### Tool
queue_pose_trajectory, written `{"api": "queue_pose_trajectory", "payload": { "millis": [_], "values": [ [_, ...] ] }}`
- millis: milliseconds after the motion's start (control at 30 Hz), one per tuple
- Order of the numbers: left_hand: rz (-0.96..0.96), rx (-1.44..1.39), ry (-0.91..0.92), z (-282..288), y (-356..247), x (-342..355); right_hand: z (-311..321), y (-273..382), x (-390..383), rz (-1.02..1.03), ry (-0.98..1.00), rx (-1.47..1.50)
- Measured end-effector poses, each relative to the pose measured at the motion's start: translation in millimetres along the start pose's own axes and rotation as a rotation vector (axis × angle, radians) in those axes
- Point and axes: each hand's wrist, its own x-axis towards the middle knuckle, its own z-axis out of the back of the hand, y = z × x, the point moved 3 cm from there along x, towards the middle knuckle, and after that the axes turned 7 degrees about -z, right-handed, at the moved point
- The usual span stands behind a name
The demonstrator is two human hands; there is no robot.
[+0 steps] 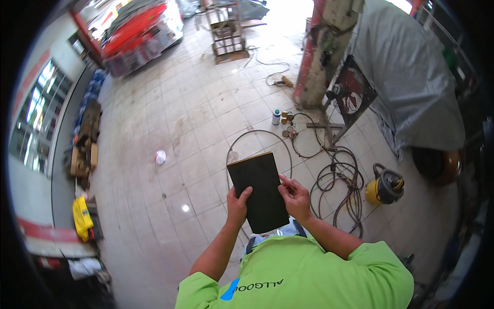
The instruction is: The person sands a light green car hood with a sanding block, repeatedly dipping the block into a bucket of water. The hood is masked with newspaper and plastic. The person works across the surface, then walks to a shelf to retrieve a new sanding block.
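A flat black rectangular pad [261, 201] with a thin tan far edge is held in front of my body. It resembles a stack of sandpaper sheets, though I cannot tell for certain. My left hand [237, 206] grips its left side, thumb on top and fingers hidden underneath. On the other side, my right hand [297, 200] holds the right edge, with the thumb over the black face and the fingers bent beside it. The pad tilts slightly, its far end turned to the left.
Coiled hoses [339, 188] lie on the tiled floor to the right, near a yellow-and-grey vacuum [385, 186]. A spray can [276, 117] and small tins stand by a square fan [352, 92]. A grey cover [406, 72] drapes a vehicle. Boxes [82, 159] line the left wall.
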Motion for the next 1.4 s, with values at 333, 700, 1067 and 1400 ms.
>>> {"api": "queue_pose_trajectory", "payload": {
  "millis": [333,700,1067,1400],
  "values": [
    [0.058,-0.096,-0.010,-15.8,3.0,234.9,-36.2,-7.0,226.5,0.009,-0.062,0.109],
    [-0.258,-0.094,-0.343,26.2,-104.9,466.1,-172.7,98.1,512.7,0.426,0.231,0.028],
    [-0.190,-0.096,-0.202,27.8,-86.9,772.9,-216.2,89.9,776.1,0.283,0.117,0.005],
    [-0.019,-0.094,0.220,-84.8,-99.4,1050.2,-180.1,101.8,976.8,0.054,-0.391,0.061]
  ]
}}
